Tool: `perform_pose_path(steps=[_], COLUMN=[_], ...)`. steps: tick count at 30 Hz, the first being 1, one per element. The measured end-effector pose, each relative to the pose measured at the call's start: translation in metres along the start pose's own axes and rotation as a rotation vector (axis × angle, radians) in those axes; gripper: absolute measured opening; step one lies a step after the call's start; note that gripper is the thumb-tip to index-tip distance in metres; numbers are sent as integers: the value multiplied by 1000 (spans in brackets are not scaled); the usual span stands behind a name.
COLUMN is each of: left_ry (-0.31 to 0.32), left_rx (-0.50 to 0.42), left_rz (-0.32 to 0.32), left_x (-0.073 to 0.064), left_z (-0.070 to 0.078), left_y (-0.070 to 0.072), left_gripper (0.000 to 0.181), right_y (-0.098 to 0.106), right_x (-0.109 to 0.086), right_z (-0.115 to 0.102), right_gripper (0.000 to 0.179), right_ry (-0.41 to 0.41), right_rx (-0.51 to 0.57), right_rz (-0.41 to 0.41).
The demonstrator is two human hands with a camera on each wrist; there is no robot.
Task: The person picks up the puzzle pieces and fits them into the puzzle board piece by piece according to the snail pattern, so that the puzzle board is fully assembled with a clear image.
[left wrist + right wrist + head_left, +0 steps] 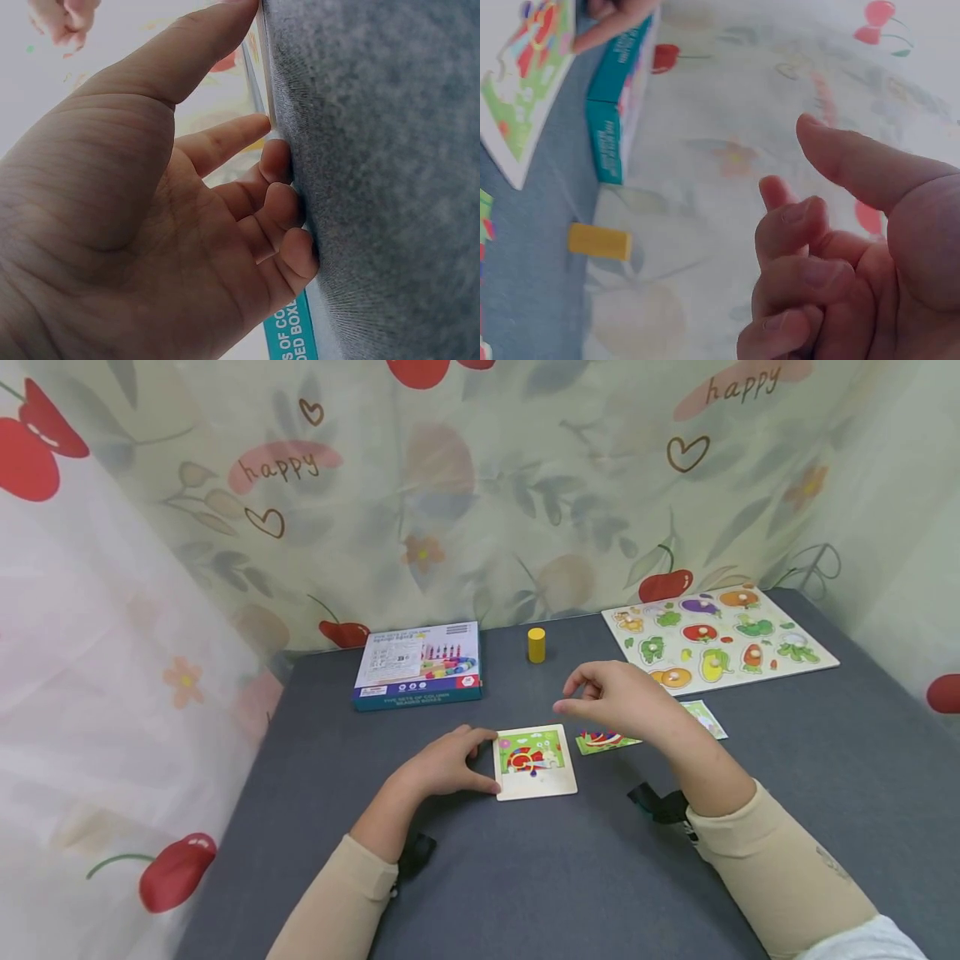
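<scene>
A square jigsaw tray [536, 787] lies flat on the dark cloth. Green pieces with a red and yellow snail-like picture [531, 756] fill its upper part, and bare pale wood shows below. Along the tray's left edge rest the thumb and index finger of my left hand [444, 764], spread apart; the other fingertips touch the cloth in the left wrist view. My right hand [618, 697] hovers above the tray's right side, fingers loosely bent and thumb apart, with nothing between them. Beneath it lie green, red and blue puzzle pieces [600, 743], partly hidden by the hand.
A flat boxed toy set [416, 668] lies at the back left. Right of it stands a yellow cylinder [536, 645]. At the back right lies a vegetable knob puzzle board [720, 639], with a pale green picture piece [707, 720] in front. A patterned curtain hangs behind the table.
</scene>
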State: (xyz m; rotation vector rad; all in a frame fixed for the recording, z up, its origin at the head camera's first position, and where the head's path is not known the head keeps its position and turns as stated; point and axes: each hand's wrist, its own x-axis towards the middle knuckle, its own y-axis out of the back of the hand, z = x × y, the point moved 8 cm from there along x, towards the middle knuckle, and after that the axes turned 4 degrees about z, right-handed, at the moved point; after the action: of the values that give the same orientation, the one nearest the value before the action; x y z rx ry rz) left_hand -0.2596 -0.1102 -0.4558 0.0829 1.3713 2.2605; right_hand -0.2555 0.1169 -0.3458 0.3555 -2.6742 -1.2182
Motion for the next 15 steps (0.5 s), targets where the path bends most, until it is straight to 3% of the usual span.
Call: perform_pose_path(steps=[8,15], left_ry=[-21,-21], left_rx=[2,-2], left_rz=[5,3], left_x=[1,0], left_z=[1,1], left_y=[0,1], left_gripper=[82,82], right_y=[19,31], right_x=[-11,-13], right_z=[-6,1], right_gripper=[35,40], right_ry=[151,162], right_rx=[13,30], right_rz=[-81,-106])
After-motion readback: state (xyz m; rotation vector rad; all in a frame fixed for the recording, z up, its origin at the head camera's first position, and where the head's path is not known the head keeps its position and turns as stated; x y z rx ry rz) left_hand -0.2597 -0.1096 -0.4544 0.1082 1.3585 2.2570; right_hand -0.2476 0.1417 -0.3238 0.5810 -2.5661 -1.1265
